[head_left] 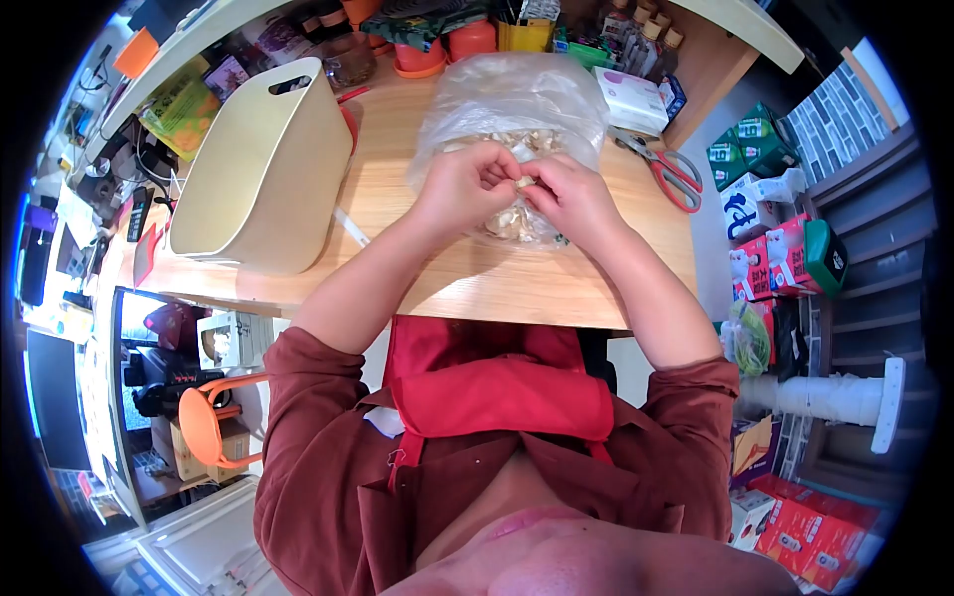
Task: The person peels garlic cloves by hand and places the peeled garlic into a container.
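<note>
Over the clear plastic bag (pixel 517 89), my left hand (pixel 465 187) and my right hand (pixel 574 202) meet with fingertips pinched. Between them is a small pale yellowish piece (pixel 525 183), too small to name. Both hands are closed on it, as far as the fingers show. Tan and whitish dry-looking bits (pixel 512 224) lie in the bag's mouth, below and behind my hands. My fingers partly cover the bag and its contents.
On the wooden table (pixel 477 288), a tall cream bin (pixel 288 199) stands at left and red-handled scissors (pixel 676 179) lie at right. A white box (pixel 632 99), bottles and pots line the back. Packaged goods (pixel 785 253) are stacked on the right.
</note>
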Available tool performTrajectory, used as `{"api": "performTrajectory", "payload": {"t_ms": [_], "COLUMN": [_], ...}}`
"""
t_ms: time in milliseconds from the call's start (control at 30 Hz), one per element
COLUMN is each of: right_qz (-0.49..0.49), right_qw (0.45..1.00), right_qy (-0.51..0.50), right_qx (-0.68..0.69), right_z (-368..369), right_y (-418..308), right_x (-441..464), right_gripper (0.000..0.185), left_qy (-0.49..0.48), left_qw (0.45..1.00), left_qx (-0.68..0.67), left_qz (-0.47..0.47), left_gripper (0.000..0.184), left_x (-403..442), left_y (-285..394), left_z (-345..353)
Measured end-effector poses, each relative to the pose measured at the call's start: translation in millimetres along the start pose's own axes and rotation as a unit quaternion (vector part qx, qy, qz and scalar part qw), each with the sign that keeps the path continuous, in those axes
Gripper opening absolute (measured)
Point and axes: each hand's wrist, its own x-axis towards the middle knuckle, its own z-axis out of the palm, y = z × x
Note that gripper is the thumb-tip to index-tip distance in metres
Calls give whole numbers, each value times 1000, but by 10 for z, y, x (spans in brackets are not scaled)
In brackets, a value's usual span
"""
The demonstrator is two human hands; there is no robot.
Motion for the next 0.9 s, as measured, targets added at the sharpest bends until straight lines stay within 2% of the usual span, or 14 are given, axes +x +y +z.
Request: {"api": "performTrajectory", "payload": {"t_ms": [200, 300, 400, 500, 800, 900], "right_qz": [17, 16, 126, 127, 177, 183], "right_qw": [999, 999, 980, 974, 950, 948], "right_qy": [-13, -9, -28, -12, -18, -19], "right_qx": [24, 33, 151, 187, 257, 259], "right_z": [-24, 2, 9, 2, 2, 1], "right_y": [-36, 5, 23, 22, 20, 24], "right_x": [-1, 0, 13, 18, 29, 26], "right_gripper": [20, 19, 18, 15, 15, 16], "left_qy": [-2, 0, 3, -2, -9, -3], "left_qw": [998, 998, 997, 999, 993, 996], "left_qx": [-12, -26, -69, -50, -104, -82], "left_qz": [-58, -48, -18, -5, -64, -40], "left_gripper": [13, 11, 10, 12, 11, 10], "left_x": [20, 13, 16, 25, 32, 8], "left_y": [-29, -16, -1, 6, 60, 127], "left_z": [-35, -29, 7, 6, -46, -40]}}
